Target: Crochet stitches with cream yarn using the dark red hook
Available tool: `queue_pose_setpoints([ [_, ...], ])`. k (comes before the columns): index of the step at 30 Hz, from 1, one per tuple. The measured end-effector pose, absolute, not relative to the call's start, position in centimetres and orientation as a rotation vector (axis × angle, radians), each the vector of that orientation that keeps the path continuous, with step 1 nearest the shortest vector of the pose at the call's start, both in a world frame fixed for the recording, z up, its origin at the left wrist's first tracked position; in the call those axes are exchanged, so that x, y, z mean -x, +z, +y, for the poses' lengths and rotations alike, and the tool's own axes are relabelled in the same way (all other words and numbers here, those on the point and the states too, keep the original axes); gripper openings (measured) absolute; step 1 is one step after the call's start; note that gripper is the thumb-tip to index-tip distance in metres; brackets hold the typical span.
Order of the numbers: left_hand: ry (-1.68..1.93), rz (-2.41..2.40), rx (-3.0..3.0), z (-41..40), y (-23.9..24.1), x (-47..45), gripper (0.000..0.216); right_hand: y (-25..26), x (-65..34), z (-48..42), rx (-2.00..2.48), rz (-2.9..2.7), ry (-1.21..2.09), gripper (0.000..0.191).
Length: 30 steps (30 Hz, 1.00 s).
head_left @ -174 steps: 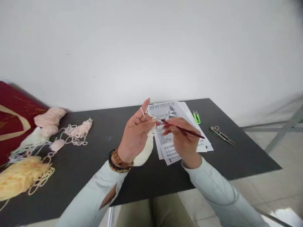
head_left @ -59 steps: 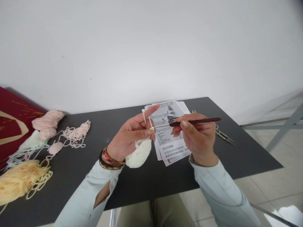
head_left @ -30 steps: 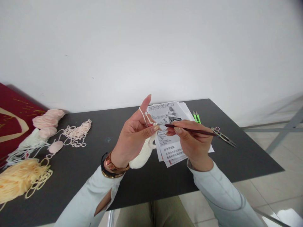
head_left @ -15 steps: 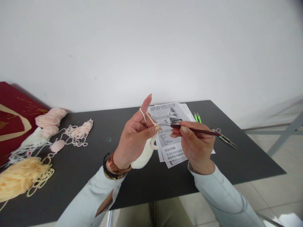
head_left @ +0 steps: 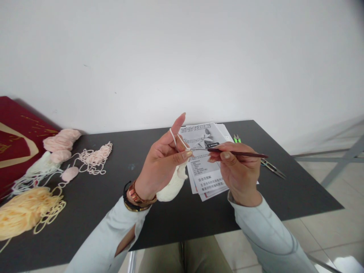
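Note:
My left hand (head_left: 162,161) is raised over the black table (head_left: 113,197), index finger pointing up with a strand of white yarn (head_left: 174,137) looped over it. Its thumb and other fingers pinch a small white crocheted piece, and a ball of white yarn (head_left: 172,185) hangs under the palm. My right hand (head_left: 237,168) is closed on a dark red crochet hook (head_left: 237,152), held almost level. The hook's metal tip reaches the pinched yarn at my left thumb.
Printed instruction sheets (head_left: 206,161) lie behind my hands. Green-handled snips (head_left: 236,138) and metal scissors (head_left: 271,168) lie to their right. Pink yarn (head_left: 61,139), loose pink strands (head_left: 95,159) and a yellow yarn heap (head_left: 24,212) sit at the left beside a dark red box (head_left: 15,140).
The hook has swung away and back to the left hand's yarn several times; since half a second ago its handle has levelled out. My left index finger stays raised.

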<state>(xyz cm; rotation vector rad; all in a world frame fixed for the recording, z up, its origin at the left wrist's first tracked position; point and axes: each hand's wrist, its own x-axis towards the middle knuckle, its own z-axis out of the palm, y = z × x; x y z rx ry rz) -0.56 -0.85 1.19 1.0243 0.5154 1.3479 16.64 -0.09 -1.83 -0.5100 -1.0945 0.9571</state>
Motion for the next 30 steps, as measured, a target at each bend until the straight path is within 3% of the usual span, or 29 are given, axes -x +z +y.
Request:
queue_pose_setpoints([
  [30, 1.005, 0.463, -0.900, -0.6, 1.1, 1.6, 0.070, -1.3, -18.3, 0.7, 0.439, -1.307, 0.940, 0.007],
])
